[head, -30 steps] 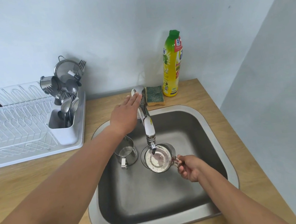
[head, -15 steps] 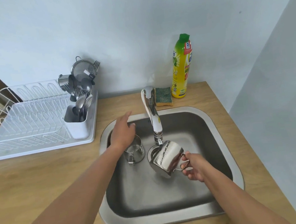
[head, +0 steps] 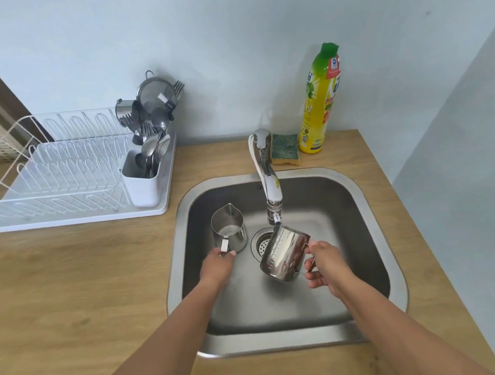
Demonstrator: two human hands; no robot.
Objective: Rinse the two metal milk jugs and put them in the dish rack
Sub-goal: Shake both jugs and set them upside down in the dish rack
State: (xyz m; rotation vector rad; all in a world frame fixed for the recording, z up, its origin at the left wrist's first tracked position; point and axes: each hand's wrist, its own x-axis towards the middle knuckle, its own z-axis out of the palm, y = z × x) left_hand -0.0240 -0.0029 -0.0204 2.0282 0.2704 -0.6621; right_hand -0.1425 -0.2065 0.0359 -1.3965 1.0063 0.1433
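A small metal milk jug (head: pixel 229 228) stands upright at the left of the steel sink (head: pixel 371 202). My left hand (head: pixel 217 266) pinches its handle from the near side. A larger metal milk jug (head: pixel 283 254) is tipped with its mouth away from me, over the drain (head: pixel 261 243) and just under the tap spout (head: pixel 273 198). My right hand (head: pixel 325 260) holds this jug by its handle. The white dish rack (head: pixel 59 177) stands on the wooden counter to the left of the sink.
A white cutlery holder (head: pixel 144 182) with spoons, forks and a strainer fills the rack's right end. Behind the sink stand a green-and-yellow sponge (head: pixel 284 150) and a yellow dish-soap bottle (head: pixel 320 102). A wall closes in on the right.
My left hand left the tap lever, dropped into the sink and took the small jug's handle. My right hand tipped the larger jug from upright under the spout to mouth-down.
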